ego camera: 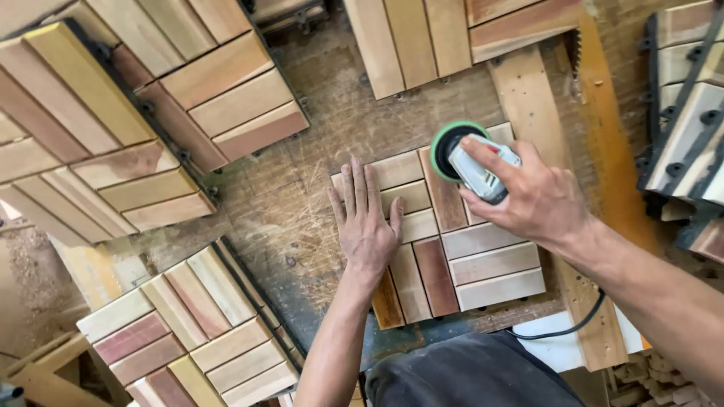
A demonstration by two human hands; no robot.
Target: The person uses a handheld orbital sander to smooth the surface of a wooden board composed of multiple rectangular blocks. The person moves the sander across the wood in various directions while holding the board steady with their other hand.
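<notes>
A square wooden deck tile [483,264] made of short slats in mixed browns lies on the worn workbench [302,203] in front of me. My left hand [366,222] presses flat on the tile's left side, fingers spread. My right hand [532,192] grips a grey power sander [483,173] with a green-rimmed round pad [447,151], tilted over the tile's far edge. A black cord [562,328] trails from under my right arm.
Stacks of similar slat tiles lie around: upper left [113,113], lower left [188,332], top centre [422,38] and on edge at the right [690,113]. A long plank [535,113] runs under the tile. Sawdust covers the bench.
</notes>
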